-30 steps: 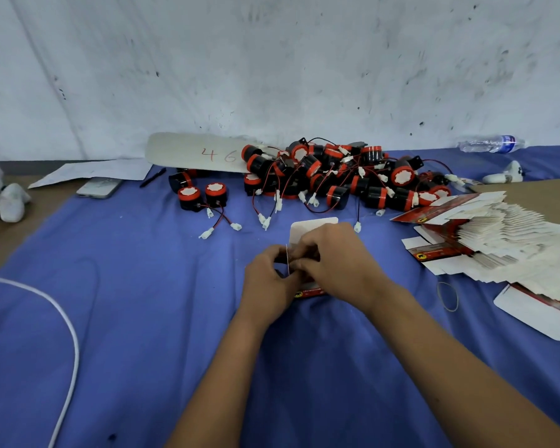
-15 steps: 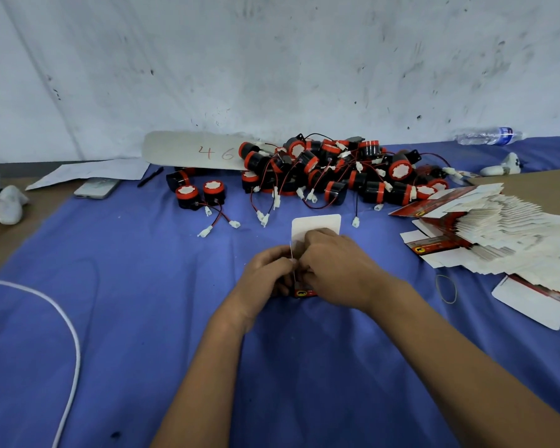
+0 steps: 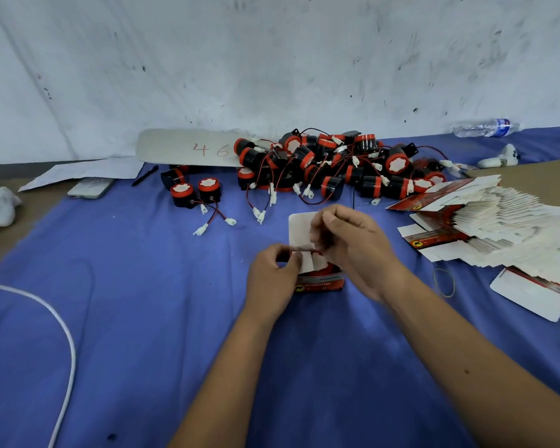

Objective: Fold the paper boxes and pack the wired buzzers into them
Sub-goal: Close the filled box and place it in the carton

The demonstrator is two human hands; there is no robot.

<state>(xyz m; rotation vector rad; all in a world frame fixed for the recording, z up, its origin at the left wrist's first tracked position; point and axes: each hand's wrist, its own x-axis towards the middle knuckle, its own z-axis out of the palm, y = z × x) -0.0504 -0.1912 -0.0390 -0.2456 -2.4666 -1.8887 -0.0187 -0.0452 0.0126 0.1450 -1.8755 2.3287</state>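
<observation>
Phone (image 3: pixel 90 187), pen (image 3: pixel 145 175), water bottle (image 3: pixel 485 128)

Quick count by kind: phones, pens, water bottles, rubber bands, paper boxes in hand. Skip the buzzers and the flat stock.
phone: 1
pen: 1
water bottle: 1
rubber band: 1
paper box in hand: 1
Total: 5

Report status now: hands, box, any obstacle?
Left hand pinches a flap of the paper box. Right hand holds its top flap. Box unfinished. Nothing in the way.
</observation>
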